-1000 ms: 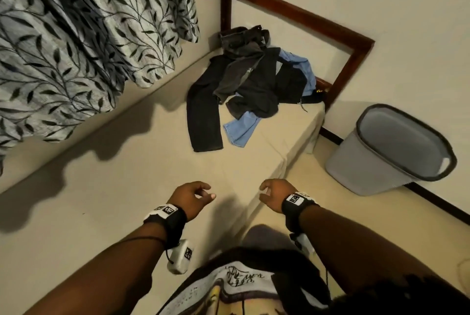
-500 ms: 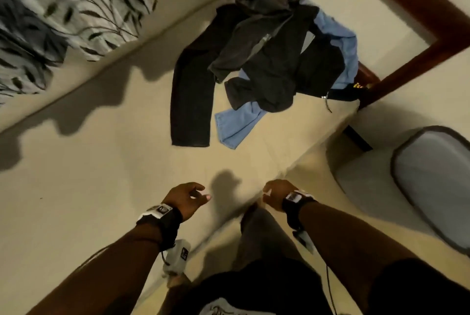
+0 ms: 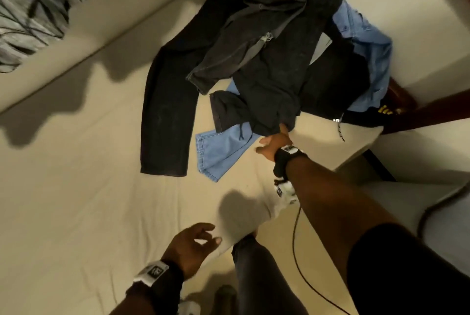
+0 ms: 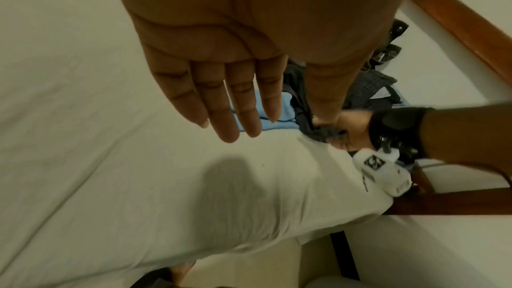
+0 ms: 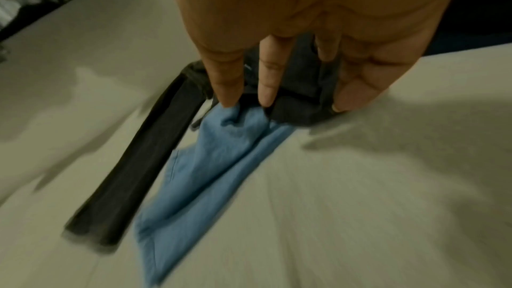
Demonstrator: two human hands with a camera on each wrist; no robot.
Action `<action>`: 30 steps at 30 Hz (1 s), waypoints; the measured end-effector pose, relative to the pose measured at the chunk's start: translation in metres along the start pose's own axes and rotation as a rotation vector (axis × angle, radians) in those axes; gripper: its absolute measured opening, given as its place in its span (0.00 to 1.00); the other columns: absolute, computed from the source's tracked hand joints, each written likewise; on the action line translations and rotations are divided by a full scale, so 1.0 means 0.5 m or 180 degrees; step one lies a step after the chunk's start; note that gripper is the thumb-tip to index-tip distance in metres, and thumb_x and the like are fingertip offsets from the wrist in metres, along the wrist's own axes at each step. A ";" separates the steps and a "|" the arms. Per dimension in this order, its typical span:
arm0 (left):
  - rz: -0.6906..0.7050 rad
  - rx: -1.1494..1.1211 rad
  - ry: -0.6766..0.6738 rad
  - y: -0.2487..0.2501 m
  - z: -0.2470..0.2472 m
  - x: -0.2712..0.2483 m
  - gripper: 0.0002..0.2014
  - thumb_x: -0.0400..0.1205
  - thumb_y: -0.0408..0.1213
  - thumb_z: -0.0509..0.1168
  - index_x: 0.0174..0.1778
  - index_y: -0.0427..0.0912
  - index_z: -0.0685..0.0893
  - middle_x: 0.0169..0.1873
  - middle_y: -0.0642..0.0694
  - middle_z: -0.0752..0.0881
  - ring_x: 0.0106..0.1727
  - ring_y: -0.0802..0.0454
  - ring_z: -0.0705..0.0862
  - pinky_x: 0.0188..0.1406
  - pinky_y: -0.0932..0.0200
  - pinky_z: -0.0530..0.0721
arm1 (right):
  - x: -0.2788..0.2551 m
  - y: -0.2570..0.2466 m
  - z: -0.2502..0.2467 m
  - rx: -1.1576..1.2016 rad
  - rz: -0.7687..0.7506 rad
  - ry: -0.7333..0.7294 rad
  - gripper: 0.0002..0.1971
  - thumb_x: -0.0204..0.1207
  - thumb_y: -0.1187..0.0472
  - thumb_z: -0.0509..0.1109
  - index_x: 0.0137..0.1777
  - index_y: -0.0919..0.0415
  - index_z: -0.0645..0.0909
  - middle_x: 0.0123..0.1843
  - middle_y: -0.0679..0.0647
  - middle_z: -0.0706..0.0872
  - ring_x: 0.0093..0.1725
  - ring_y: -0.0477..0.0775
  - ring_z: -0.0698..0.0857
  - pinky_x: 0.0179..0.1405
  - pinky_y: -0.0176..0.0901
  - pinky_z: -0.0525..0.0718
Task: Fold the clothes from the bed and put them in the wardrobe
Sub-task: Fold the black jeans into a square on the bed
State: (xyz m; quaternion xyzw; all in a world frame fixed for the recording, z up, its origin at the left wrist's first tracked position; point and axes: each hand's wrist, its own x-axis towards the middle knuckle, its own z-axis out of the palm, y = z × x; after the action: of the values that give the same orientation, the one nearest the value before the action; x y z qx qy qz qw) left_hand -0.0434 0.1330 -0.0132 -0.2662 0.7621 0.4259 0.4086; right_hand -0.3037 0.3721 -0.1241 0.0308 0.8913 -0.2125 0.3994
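Here, pinches the near hem of the crumpled dark charcoal garment (image 3: 274,81) with the right hand (image 3: 276,143), thumb and curled fingers closed on the cloth at the front of the heap. Holds the left hand (image 3: 190,246) spread and loose above the cream bed sheet (image 3: 76,200), gripping nothing. Leaves the whole pile of clothes unfolded at the far corner of the bed, against the wall; sees no wardrobe in any view.

Risks catching two pieces at once: in the right wrist view, presses two fingertips (image 5: 225,87) right onto the light blue denim piece (image 3: 223,152) lying under the dark hem. Cannot tell whether only dark cloth sits in the pinch. Likely drags the denim along on a pull, and with it the long black trouser leg (image 3: 167,111) tucked under the same heap. Risks toppling the pile toward the near bed edge too, just beside the right wrist, and spilling a piece onto the floor. Needs a cleaner pinch on the charcoal hem alone, or the idle left hand pinning the denim flat, before lifting. Expects soft, heavy cloth to snag on overlaps rather than slide free.
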 end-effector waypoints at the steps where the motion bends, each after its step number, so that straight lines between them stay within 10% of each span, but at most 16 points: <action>1: -0.0046 0.0028 0.0027 -0.014 0.005 0.002 0.15 0.72 0.58 0.79 0.52 0.67 0.86 0.46 0.54 0.91 0.45 0.61 0.88 0.46 0.74 0.79 | 0.026 -0.014 -0.019 0.0092 -0.0016 0.0079 0.42 0.74 0.38 0.77 0.84 0.56 0.69 0.88 0.49 0.61 0.89 0.56 0.53 0.87 0.42 0.40; 4: -0.0077 0.0038 0.0175 -0.054 0.016 0.014 0.31 0.52 0.82 0.72 0.50 0.78 0.84 0.41 0.58 0.91 0.40 0.65 0.88 0.44 0.75 0.80 | 0.091 -0.063 -0.048 0.0819 0.0134 0.0053 0.51 0.69 0.36 0.80 0.87 0.57 0.63 0.89 0.50 0.59 0.89 0.61 0.52 0.89 0.50 0.45; 6: -0.0170 -0.0027 0.0224 -0.069 0.016 0.021 0.29 0.52 0.77 0.74 0.49 0.79 0.83 0.41 0.54 0.92 0.41 0.66 0.87 0.42 0.77 0.80 | 0.119 -0.075 -0.063 0.1761 0.0178 0.0164 0.43 0.71 0.43 0.83 0.82 0.60 0.73 0.82 0.53 0.74 0.80 0.59 0.71 0.81 0.47 0.68; 10: -0.0242 -0.0037 0.0126 -0.078 0.002 0.024 0.15 0.69 0.57 0.80 0.49 0.63 0.89 0.44 0.49 0.92 0.42 0.65 0.87 0.38 0.75 0.81 | 0.083 -0.070 -0.082 0.1779 0.0258 0.0744 0.14 0.81 0.55 0.74 0.57 0.66 0.89 0.59 0.60 0.90 0.61 0.62 0.86 0.65 0.42 0.78; 13: -0.0174 -0.0016 0.0136 -0.066 -0.021 0.015 0.18 0.69 0.62 0.79 0.52 0.63 0.88 0.43 0.54 0.91 0.50 0.63 0.87 0.52 0.70 0.80 | 0.019 -0.088 -0.058 0.2384 0.0252 0.0996 0.13 0.78 0.61 0.77 0.61 0.61 0.86 0.56 0.61 0.90 0.57 0.60 0.87 0.67 0.51 0.83; 19: 0.0390 -0.0124 0.0395 0.039 -0.113 -0.056 0.44 0.60 0.72 0.78 0.71 0.72 0.70 0.59 0.65 0.82 0.52 0.60 0.88 0.58 0.60 0.85 | -0.233 -0.289 -0.056 0.3394 -0.0678 0.0121 0.05 0.85 0.73 0.66 0.56 0.69 0.82 0.30 0.55 0.72 0.26 0.47 0.70 0.22 0.33 0.70; 22: 0.1054 -0.0507 0.0940 0.063 -0.172 -0.110 0.53 0.66 0.50 0.86 0.82 0.67 0.60 0.65 0.70 0.75 0.58 0.61 0.86 0.56 0.55 0.87 | -0.413 -0.410 -0.053 0.2782 -0.1949 -0.0582 0.06 0.81 0.74 0.71 0.44 0.65 0.81 0.29 0.50 0.78 0.29 0.38 0.75 0.30 0.31 0.75; 25: 0.1526 -0.0266 0.1657 0.050 -0.234 -0.158 0.31 0.76 0.64 0.71 0.70 0.48 0.83 0.67 0.47 0.81 0.66 0.52 0.82 0.76 0.56 0.71 | -0.559 -0.491 0.017 0.1781 -0.2520 -0.1323 0.12 0.74 0.68 0.79 0.55 0.69 0.84 0.38 0.54 0.84 0.33 0.35 0.79 0.39 0.30 0.80; 27: 0.1424 -0.0179 0.1606 -0.001 -0.275 -0.186 0.34 0.75 0.59 0.62 0.71 0.39 0.82 0.69 0.35 0.80 0.73 0.37 0.78 0.77 0.53 0.64 | -0.610 -0.524 0.077 0.1610 -0.2446 -0.1094 0.17 0.74 0.68 0.80 0.62 0.69 0.85 0.42 0.58 0.84 0.32 0.35 0.79 0.41 0.28 0.81; 30: 0.1374 -0.0830 0.1588 -0.086 -0.329 -0.243 0.22 0.73 0.50 0.72 0.63 0.50 0.83 0.61 0.36 0.88 0.65 0.32 0.84 0.70 0.44 0.78 | -0.636 -0.530 0.144 0.2344 -0.1810 -0.0056 0.15 0.77 0.58 0.80 0.61 0.62 0.88 0.45 0.55 0.89 0.41 0.40 0.86 0.53 0.41 0.86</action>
State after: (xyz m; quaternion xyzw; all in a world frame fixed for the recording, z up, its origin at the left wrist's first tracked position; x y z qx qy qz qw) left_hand -0.0124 -0.0241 0.1213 -0.2448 0.8163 0.5180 0.0731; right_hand -0.0969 0.1389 0.1578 -0.0768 0.7261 -0.6161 0.2953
